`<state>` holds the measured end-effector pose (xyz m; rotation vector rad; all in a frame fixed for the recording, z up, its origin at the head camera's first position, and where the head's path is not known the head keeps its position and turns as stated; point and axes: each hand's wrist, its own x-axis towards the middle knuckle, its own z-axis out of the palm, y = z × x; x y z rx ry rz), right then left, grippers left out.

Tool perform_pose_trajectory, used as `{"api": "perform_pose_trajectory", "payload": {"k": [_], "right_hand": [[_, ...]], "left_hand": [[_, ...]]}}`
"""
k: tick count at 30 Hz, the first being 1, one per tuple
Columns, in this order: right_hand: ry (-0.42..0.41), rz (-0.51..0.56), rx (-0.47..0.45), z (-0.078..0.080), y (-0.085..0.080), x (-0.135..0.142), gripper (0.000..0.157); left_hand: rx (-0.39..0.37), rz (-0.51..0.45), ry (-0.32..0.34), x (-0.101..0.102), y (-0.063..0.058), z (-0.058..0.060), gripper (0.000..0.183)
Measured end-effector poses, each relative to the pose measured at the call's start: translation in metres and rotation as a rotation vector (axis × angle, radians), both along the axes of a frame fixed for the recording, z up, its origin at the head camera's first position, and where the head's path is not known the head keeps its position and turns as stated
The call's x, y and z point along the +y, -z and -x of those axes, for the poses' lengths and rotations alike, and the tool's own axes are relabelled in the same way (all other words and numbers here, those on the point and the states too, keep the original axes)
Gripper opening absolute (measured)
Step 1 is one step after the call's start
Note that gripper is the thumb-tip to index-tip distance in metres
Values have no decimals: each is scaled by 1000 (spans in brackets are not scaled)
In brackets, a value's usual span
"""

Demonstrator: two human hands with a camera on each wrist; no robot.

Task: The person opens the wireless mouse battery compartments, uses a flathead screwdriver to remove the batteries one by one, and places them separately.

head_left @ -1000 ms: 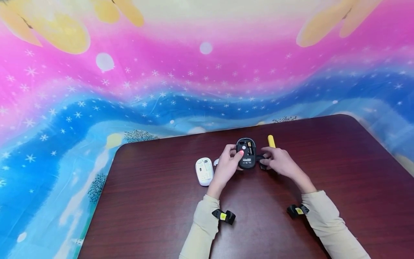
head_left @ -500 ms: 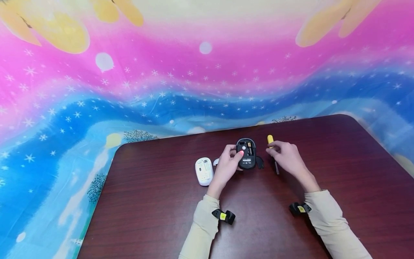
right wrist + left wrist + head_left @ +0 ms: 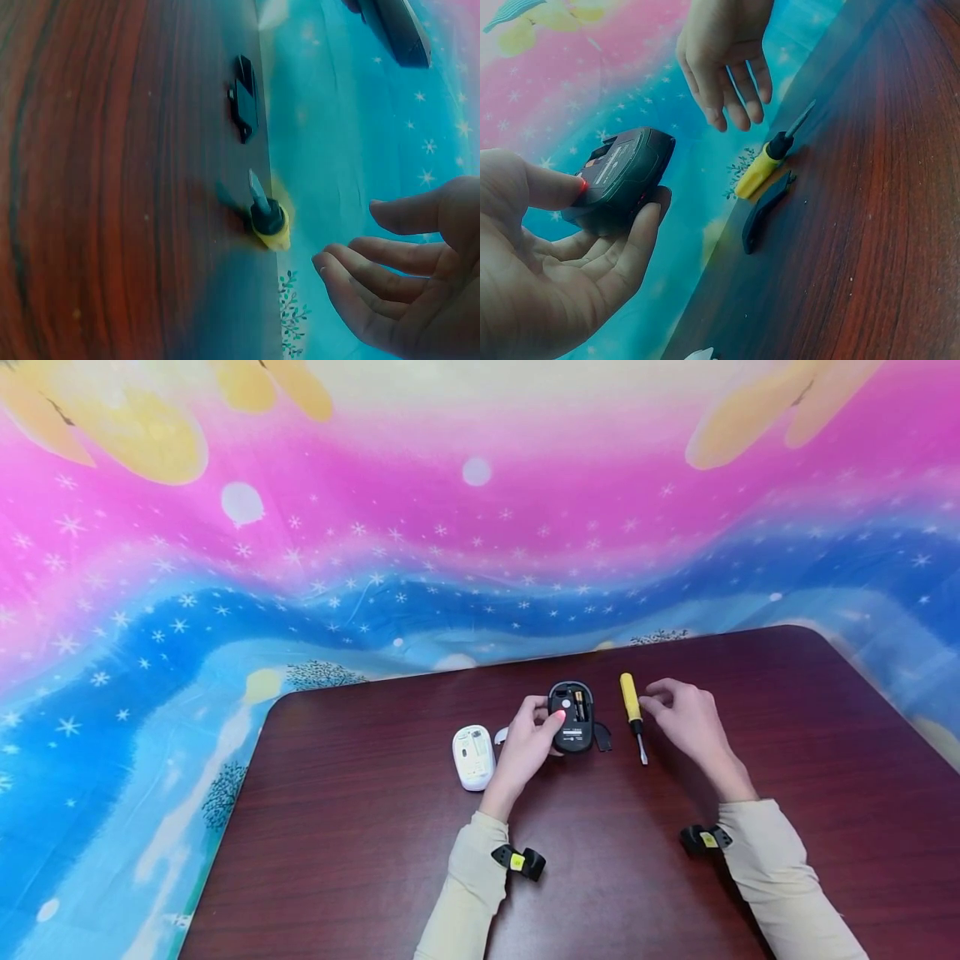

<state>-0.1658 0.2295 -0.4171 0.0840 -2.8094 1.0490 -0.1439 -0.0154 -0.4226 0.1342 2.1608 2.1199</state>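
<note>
In the head view my left hand grips a black computer mouse, underside up, thumb across its base and fingers beneath. Its battery compartment lies uncovered, with a battery inside. Red light glows at the thumb tip. Just right of the mouse, a black battery cover rests on the table. Beyond it lies a yellow-handled screwdriver, blade toward me. My right hand hovers beside the screwdriver with nothing in it; the right wrist view shows its fingers loosely bent and apart from the tool.
A white mouse lies underside up on the dark red table, left of my left hand. Next to it a small white piece is partly hidden by that hand. A patterned cloth hangs behind the table's far edge.
My right hand has moved away from the black battery cover, over the screwdriver and off to the right. The cover now lies on the table. My left hand keeps the black mouse in place.
</note>
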Motion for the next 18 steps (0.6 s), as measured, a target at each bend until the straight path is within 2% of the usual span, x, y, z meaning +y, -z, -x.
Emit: {"api": "perform_pose_trajectory", "payload": {"k": [7, 18], "right_hand": [[-4, -7, -35, 1, 3, 3, 31], [-83, -29, -212, 5, 13, 1, 48]], "left_hand": [[-2, 2, 1, 0, 1, 0, 32], [-2, 12, -3, 0, 0, 0, 31]]}}
